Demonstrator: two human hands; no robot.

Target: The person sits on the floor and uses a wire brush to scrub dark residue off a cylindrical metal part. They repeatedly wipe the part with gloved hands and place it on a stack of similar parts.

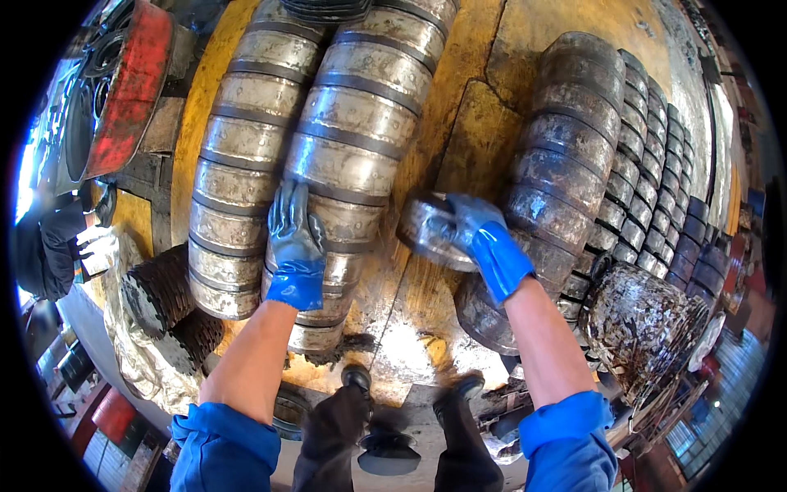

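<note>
My left hand (pixel 293 234), in a blue-and-grey rubber glove, lies with fingers stretched along a long row of silvery metal rings (pixel 352 123) separated by dark bands. A similar row of metal rings (pixel 246 143) runs close beside it on the left. My right hand (pixel 474 221), gloved the same way, grips the edge of a single short metal ring (pixel 428 234), slightly blurred, between the rows. Its fingertips are partly hidden. Just right of that hand stands a row of darker, rust-stained rings (pixel 566 160).
Several rows of smaller rings (pixel 635 172) line the right side, with a grimy, crusted drum (pixel 643 320) nearer me. A red container (pixel 135 90) stands at upper left. Stacked toothed discs (pixel 156 287) and crumpled sheeting (pixel 135 344) lie at lower left. The floor (pixel 467 131) is stained yellow.
</note>
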